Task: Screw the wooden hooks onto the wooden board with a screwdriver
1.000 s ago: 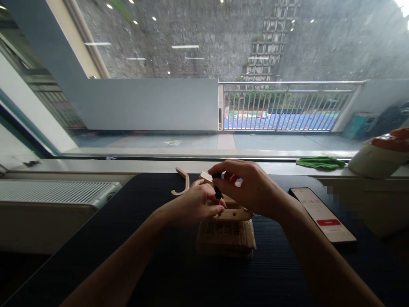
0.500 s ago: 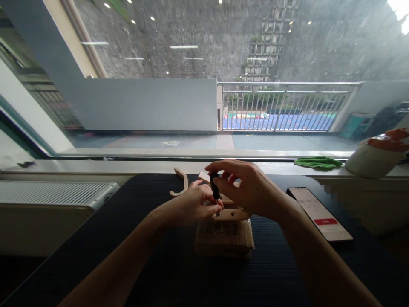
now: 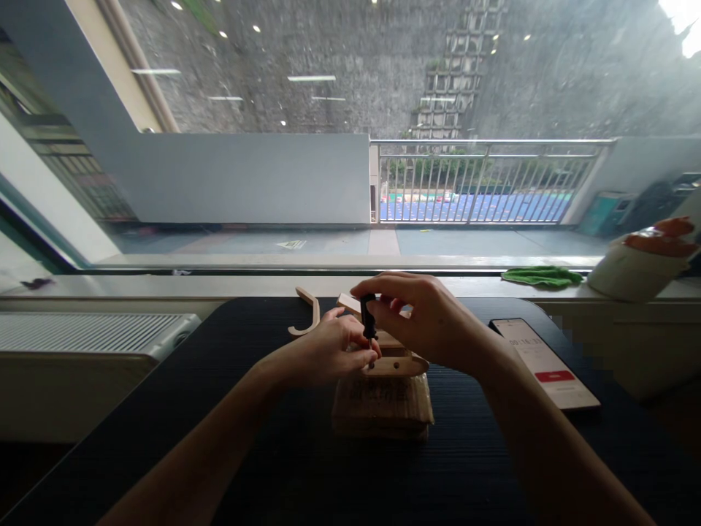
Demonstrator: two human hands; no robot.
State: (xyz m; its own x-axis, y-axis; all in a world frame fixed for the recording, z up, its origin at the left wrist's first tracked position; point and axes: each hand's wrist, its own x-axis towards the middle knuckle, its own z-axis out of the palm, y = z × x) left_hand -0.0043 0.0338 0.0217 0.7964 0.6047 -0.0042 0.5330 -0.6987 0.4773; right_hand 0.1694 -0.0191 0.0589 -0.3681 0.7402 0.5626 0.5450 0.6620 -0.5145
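Note:
In the head view my right hand (image 3: 419, 310) is closed around the black handle of a small screwdriver (image 3: 369, 318), held upright. Its thin shaft points down at a hole near the left end of a light wooden piece (image 3: 408, 365) with rounded ends. Another dark hole shows farther right on that piece. My left hand (image 3: 342, 345) is closed at the piece's left end, thumb and fingers close around the screwdriver's tip. Whether a screw sits under the tip is too small to tell. The wooden piece rests on a plastic-wrapped brown block (image 3: 382, 409), and my hands hide part of it.
A curved wooden part (image 3: 312, 314) lies on the black table (image 3: 285, 453) behind my left hand. To the right is a phone (image 3: 548, 365) with a lit timer screen. A green cloth (image 3: 542, 276) and a white pot (image 3: 638, 270) stand on the sill. A radiator (image 3: 93, 336) is at left.
Both hands and the screwdriver hold nearly the same place and pose. The whole view has shifted slightly, with things sitting a little farther left.

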